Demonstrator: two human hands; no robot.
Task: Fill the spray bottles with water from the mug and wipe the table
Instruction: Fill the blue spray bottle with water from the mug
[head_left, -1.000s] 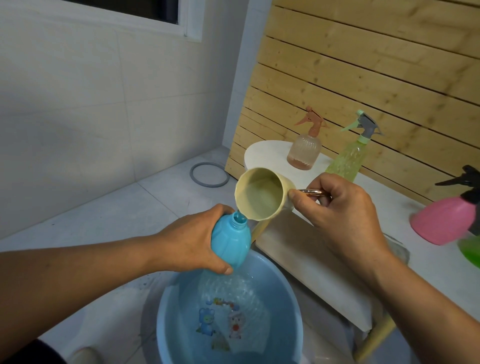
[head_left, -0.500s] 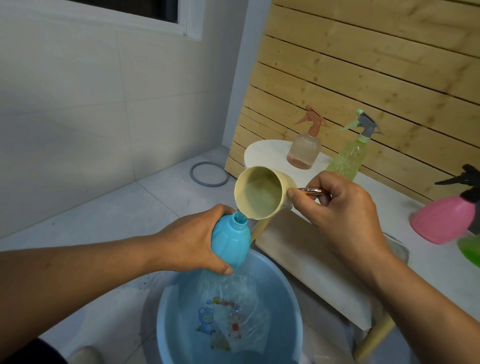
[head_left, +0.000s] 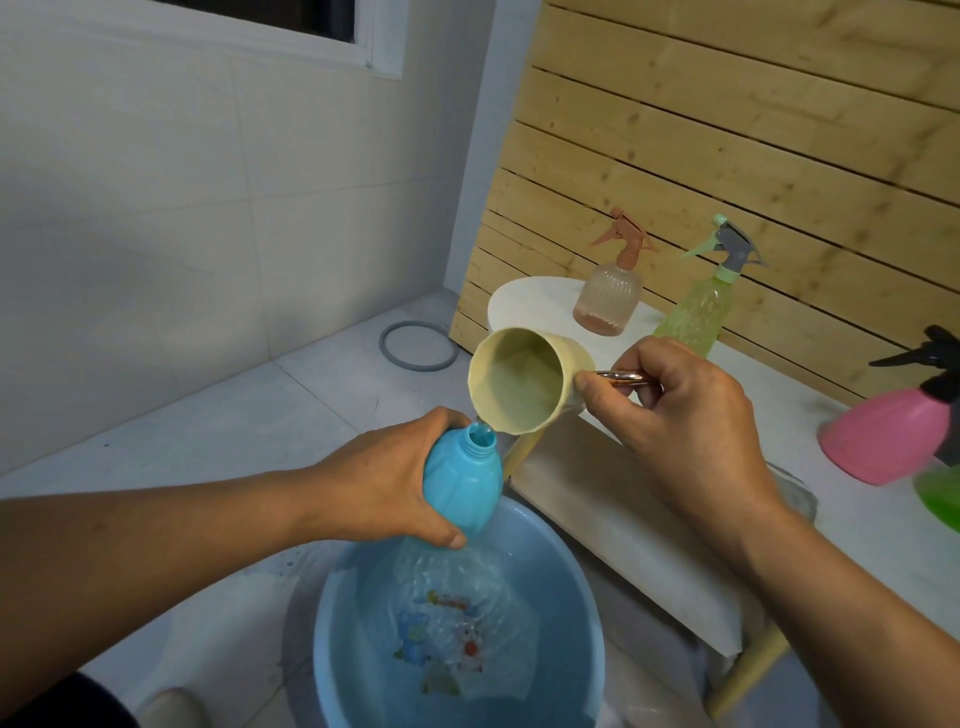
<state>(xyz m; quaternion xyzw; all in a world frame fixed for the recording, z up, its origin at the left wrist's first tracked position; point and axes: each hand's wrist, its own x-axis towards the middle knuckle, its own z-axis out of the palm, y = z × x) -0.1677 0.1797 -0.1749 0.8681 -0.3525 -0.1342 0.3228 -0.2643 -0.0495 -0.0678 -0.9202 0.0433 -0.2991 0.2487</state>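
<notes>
The left hand (head_left: 387, 480) holds a small blue plastic bottle with no cap (head_left: 460, 475). Its grip is wrapped around the bottle's round body, with the thumb under it. The bottle leans, and its open neck points up toward 1 o'clock.

The right hand (head_left: 680, 421) pinches the shiny metal handle (head_left: 621, 376) of a pale yellow plastic mug (head_left: 524, 387). That grip is closed tight on the handle. The mug is tipped on its side, with its open mouth facing 9 o'clock. Its low lip sits just above the bottle's neck, and a little water runs from one to the other.

Right below, at 6 o'clock, is a round blue plastic basin with water in it (head_left: 582, 623). Small cartoon animal pictures show on its bottom. No words on them can be read.

At 3 o'clock stands the white counter (head_left: 623, 499). On it, toward 1 o'clock, stand a clear pink ribbed spray bottle with a brown-orange trigger (head_left: 609, 296) and a tall clear green spray bottle with a grey trigger (head_left: 698, 306). At 3 o'clock is a solid pink spray bottle with a black trigger (head_left: 888, 436). No labels show on any bottle.

A grey ring (head_left: 418, 345) lies on the floor at 11 o'clock.
</notes>
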